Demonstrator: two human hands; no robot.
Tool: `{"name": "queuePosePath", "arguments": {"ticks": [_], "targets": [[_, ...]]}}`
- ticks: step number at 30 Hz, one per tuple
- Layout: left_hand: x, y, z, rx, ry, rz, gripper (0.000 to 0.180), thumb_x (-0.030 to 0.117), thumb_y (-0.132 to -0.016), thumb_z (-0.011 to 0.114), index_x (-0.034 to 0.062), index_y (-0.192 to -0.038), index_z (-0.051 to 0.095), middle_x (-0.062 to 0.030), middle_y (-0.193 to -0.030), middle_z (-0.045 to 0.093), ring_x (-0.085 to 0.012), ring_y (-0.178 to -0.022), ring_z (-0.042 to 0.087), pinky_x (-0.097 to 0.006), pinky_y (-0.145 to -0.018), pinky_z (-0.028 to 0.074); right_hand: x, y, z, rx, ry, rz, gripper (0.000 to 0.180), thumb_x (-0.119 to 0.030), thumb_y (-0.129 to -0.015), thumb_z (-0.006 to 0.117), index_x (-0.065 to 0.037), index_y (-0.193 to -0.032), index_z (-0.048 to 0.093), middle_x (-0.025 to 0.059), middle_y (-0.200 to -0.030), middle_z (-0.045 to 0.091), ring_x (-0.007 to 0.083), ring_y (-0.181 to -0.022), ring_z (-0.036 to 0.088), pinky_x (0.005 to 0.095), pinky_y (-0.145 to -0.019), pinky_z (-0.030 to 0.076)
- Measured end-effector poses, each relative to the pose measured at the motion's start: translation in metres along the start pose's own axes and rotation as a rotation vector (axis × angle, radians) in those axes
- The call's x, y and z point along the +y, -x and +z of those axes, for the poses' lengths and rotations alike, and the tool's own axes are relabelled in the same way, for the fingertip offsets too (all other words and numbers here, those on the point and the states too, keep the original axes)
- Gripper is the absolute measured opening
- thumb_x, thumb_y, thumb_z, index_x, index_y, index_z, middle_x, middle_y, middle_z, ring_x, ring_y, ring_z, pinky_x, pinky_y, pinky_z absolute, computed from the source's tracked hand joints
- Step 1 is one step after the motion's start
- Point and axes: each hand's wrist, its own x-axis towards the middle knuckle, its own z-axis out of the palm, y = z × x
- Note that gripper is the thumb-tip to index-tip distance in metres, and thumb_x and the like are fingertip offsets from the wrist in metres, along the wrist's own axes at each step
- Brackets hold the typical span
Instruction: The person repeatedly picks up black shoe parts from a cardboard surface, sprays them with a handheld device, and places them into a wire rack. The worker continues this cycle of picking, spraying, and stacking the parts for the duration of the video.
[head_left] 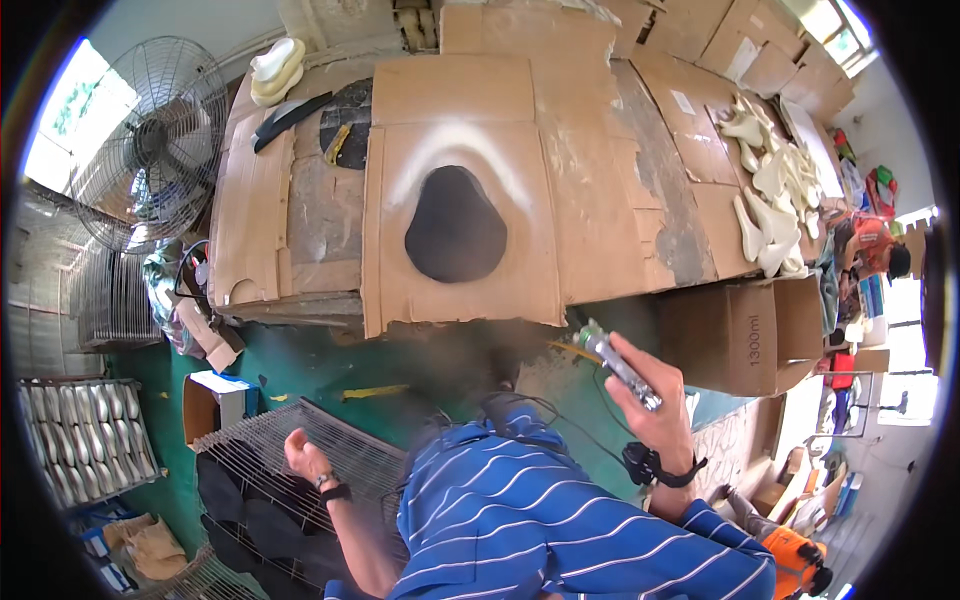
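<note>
A black, pear-shaped saddle cover piece (456,225) lies flat on a cardboard sheet (400,290) in front of me. A whitish sprayed band arches around its far end. To the right of the sheet's near edge, my right hand (652,395) is closed around a silver spray gun (622,372) with a greenish front end. A thin dark hose hangs near this hand. My left hand (306,459) is low on the left, above a wire rack (290,465). Its fingers are curled in and I see nothing in them. Black flat pieces (265,525) lie on the rack.
Several cream saddle shells (775,195) are heaped on the table's right side; others (277,70) are stacked far left. A large fan (150,145) stands left. An open carton (735,335) stands below the table's right edge. White pieces fill a rack (90,435) at lower left.
</note>
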Motion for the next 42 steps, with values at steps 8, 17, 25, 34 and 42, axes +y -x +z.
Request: {"name": "queuePosePath", "arguments": {"ticks": [8,17,25,34,42], "targets": [[-0.01,0.006,0.084,-0.43,0.044,0.041,0.03,-0.006,-0.078,0.05,0.0032,-0.096,0.073,-0.0074,-0.084,0.073,-0.0158,-0.081,0.07,-0.028,-0.079,0.056,-0.003,-0.002,0.019,0.008,-0.1,-0.058,0.062,0.005,-0.08,0.075,-0.003,-0.14,0.059,0.0198,-0.104,0.071,0.0336,-0.088,0.071,0.0353,-0.078,0.055],[-0.103,0.046,0.07,-0.808,-0.28,-0.475,0.027,0.008,-0.086,0.061,0.0078,-0.109,0.075,-0.0102,-0.081,0.073,-0.0234,-0.064,0.07,-0.038,-0.058,0.058,0.012,0.023,-0.007,0.129,-0.034,0.035,0.054,0.004,-0.083,0.072,-0.001,-0.135,0.062,0.0195,-0.102,0.072,0.0295,-0.081,0.071,0.0327,-0.073,0.054],[-0.099,0.051,0.054,-0.885,-0.16,-0.756,0.028,0.004,-0.089,0.059,-0.0004,-0.115,0.069,-0.0146,-0.088,0.073,-0.0266,-0.069,0.071,-0.04,-0.055,0.058,0.004,0.022,0.005,-0.004,-0.161,0.036,0.054,0.003,-0.083,0.075,-0.001,-0.135,0.063,0.0202,-0.105,0.072,0.0308,-0.086,0.071,0.0338,-0.078,0.054],[-0.081,0.03,0.113,-0.94,-0.044,-0.461,0.032,0.001,-0.092,0.056,0.0011,-0.123,0.062,-0.0149,-0.092,0.073,-0.0237,-0.069,0.069,-0.036,-0.054,0.055,0.001,0.028,-0.017,-0.043,-0.103,-0.003,0.055,0.005,-0.08,0.075,0.0,-0.134,0.063,0.0196,-0.103,0.072,0.0314,-0.083,0.071,0.0343,-0.078,0.054],[0.016,0.037,0.156,-1.047,-0.171,-0.132,0.028,0.005,-0.083,0.067,0.0065,-0.11,0.073,-0.0082,-0.087,0.077,-0.0152,-0.073,0.072,-0.031,-0.07,0.059,0.006,0.037,-0.028,-0.059,-0.107,0.052,0.058,0.006,-0.079,0.075,-0.001,-0.135,0.063,0.0185,-0.098,0.072,0.0291,-0.08,0.069,0.0323,-0.074,0.053]]}}
